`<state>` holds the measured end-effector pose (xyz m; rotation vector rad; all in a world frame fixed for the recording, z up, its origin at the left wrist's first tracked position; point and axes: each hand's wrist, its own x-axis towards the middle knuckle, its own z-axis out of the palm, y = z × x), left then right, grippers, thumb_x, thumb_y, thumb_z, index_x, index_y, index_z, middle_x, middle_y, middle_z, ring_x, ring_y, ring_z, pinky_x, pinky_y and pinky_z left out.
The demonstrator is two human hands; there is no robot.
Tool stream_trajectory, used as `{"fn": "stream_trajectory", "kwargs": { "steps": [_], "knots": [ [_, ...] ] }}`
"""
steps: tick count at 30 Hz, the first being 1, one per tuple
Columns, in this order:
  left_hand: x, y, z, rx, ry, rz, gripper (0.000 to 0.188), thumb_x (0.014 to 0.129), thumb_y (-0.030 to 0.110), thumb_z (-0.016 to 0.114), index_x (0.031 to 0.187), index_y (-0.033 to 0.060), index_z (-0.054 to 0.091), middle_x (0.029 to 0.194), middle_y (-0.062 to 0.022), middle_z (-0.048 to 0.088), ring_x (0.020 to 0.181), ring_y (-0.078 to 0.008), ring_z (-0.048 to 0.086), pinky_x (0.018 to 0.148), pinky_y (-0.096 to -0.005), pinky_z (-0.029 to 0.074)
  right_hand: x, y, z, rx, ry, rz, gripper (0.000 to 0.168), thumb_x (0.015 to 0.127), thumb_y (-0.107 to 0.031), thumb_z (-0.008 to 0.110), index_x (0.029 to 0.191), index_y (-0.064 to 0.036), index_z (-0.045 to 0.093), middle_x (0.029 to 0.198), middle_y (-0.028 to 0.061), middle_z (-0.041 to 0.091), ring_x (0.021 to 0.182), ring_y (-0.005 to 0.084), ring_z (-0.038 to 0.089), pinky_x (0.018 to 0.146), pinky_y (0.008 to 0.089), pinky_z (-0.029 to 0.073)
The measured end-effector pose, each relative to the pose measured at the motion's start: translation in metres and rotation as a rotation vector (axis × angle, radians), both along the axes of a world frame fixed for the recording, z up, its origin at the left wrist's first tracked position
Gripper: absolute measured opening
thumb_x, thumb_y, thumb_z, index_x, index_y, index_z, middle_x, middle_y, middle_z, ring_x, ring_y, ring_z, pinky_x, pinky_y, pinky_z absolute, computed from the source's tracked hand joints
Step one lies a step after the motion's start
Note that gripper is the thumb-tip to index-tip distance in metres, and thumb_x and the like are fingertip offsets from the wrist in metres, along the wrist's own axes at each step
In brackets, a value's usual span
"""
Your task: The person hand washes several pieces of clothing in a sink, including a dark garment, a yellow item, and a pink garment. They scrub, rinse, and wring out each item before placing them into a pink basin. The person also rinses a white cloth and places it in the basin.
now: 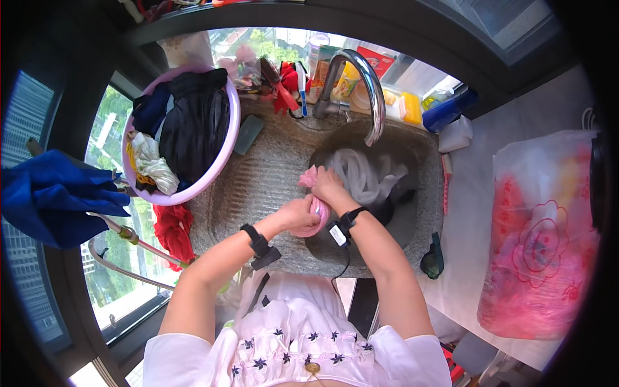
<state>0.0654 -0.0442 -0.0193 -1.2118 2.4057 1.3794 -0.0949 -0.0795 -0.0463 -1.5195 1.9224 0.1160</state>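
A bunched, twisted pink cloth [307, 227] is gripped in both hands over the left edge of the stone sink's basin. My left hand [302, 215] holds its lower, looped part. Just above and to the right, my right hand [330, 185] closes around the upper part, and a short pink end sticks out past the fingers. In the basin [411, 232], beside my right hand, lies a pale translucent cloth [358, 174] in water, with something dark below it. The chrome faucet [375, 106] arches over the basin; whether water runs from it I cannot tell.
A lilac tub [234, 126] of dark and white clothes stands on the left of the ribbed washboard [242, 179]. Red cloth [171, 232] hangs at the left edge. A green soap bar [248, 134] lies near the tub. A pink brush [446, 184] and plastic bag [537, 242] are on the right.
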Motion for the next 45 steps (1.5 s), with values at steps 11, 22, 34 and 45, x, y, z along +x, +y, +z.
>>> {"fn": "stream_trajectory", "kwargs": {
  "steps": [11,22,34,45],
  "knots": [
    [0.036,0.04,0.019,1.758,1.181,0.764,0.04,0.095,0.031,0.054,0.121,0.0011,0.06,0.109,-0.0144,0.07,0.094,-0.0265,0.07,0.087,-0.044,0.057,-0.034,0.06,0.034,-0.105,-1.985,-0.61,0.084,0.085,-0.065,0.063,0.142,-0.007,0.043,0.132,0.0198,0.058,0.121,0.032,0.058,0.104,0.0477,0.046],
    [0.029,0.027,0.059,0.515,0.443,0.396,0.048,0.092,0.025,0.061,0.13,-0.0043,0.052,0.118,-0.0191,0.066,0.104,-0.0279,0.067,0.09,-0.0399,0.054,-0.043,0.029,0.034,0.018,-1.302,-0.697,0.017,0.082,-0.012,0.075,0.094,-0.01,0.064,0.091,0.0052,0.066,0.081,0.0181,0.063,0.073,0.0326,0.052],
    [0.045,0.048,-0.017,-0.635,-0.093,-0.061,0.068,0.084,0.027,0.069,0.142,0.0059,0.041,0.089,-0.0143,0.064,0.077,-0.0302,0.067,0.068,-0.0429,0.052,-0.019,0.065,-0.064,0.02,-1.256,-0.825,0.05,0.079,-0.016,0.08,0.123,-0.015,0.056,0.111,0.0037,0.062,0.09,0.0229,0.066,0.076,0.0386,0.056],
    [0.066,0.051,-0.005,0.254,0.505,0.447,0.065,0.093,0.022,0.065,0.15,0.0081,0.035,0.113,-0.015,0.063,0.09,-0.0207,0.067,0.077,-0.0343,0.052,-0.005,0.087,0.062,-0.392,-0.732,-0.098,0.028,0.071,-0.007,0.077,0.093,-0.012,0.06,0.102,0.0068,0.061,0.096,0.0277,0.061,0.08,0.0395,0.052]
  ]
}}
